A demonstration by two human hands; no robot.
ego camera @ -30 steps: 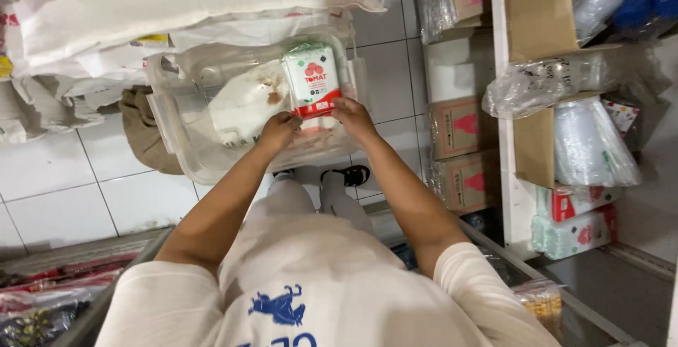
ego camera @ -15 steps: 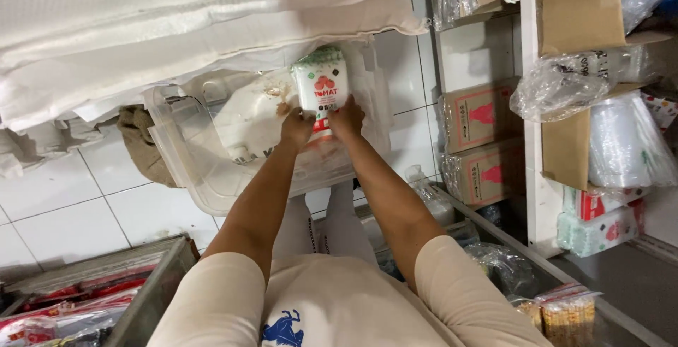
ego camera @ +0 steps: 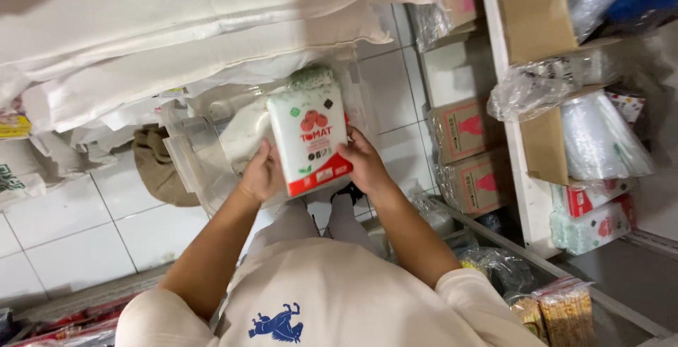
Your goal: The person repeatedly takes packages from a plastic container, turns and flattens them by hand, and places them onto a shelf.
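Packet (ego camera: pixel 309 142) of white plastic with a red band along its lower edge and a picture of red tomatoes on its face, held upright in front of the person's chest, above a clear plastic bin (ego camera: pixel 194 170) that stands on the white tiled floor (ego camera: pixel 78 234). Both hands are closed on it: the left hand (ego camera: pixel 263 175) grips its left edge with the fingers wrapped behind, and the right hand (ego camera: pixel 364 163) grips its lower right edge with the thumb on the front. Nearest the camera are the person's cream shirt with a small blue animal print and the two bare forearms reaching out to the packet. Just beyond the hands, inside the bin, lies a white filled bag (ego camera: pixel 244 131), partly hidden by the packet. Beside the bin on the left a brown cloth (ego camera: pixel 157 170) lies crumpled on the tiles. To the right, brown cardboard boxes (ego camera: pixel 462 153) wrapped in clear film are stacked on the floor, and beside them a white shelf unit (ego camera: pixel 526 198) carries cartons and plastic-wrapped goods. At the lower right edge sit bags of packed snacks (ego camera: pixel 558 312). Farthest off, across the top, big white sacks (ego camera: pixel 176 43) are piled in layers above the bin.
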